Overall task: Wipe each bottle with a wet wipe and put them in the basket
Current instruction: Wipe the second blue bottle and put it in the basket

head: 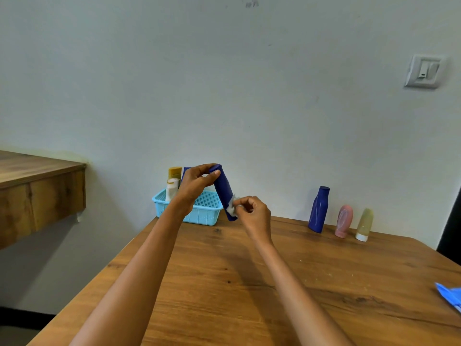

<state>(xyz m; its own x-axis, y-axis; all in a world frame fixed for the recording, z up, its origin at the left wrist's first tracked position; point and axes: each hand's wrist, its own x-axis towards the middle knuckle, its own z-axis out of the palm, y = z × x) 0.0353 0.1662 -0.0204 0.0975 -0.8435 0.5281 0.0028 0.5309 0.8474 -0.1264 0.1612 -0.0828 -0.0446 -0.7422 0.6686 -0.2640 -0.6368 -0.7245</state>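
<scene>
Mid-frame, the right hand pinches a wet wipe against the lower end of the dark blue bottle. The left hand grips its cap end, long axis tilting up-left. Just behind, closer to that left hand, sits the light blue basket.

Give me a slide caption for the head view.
Left hand holds a dark blue bottle tilted while right hand rubs it with a wet wipe.

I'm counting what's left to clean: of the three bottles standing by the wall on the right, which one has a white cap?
The pale yellow-green bottle, rightmost, standing on its white cap. The pink bottle and dark blue bottle show none.
</scene>
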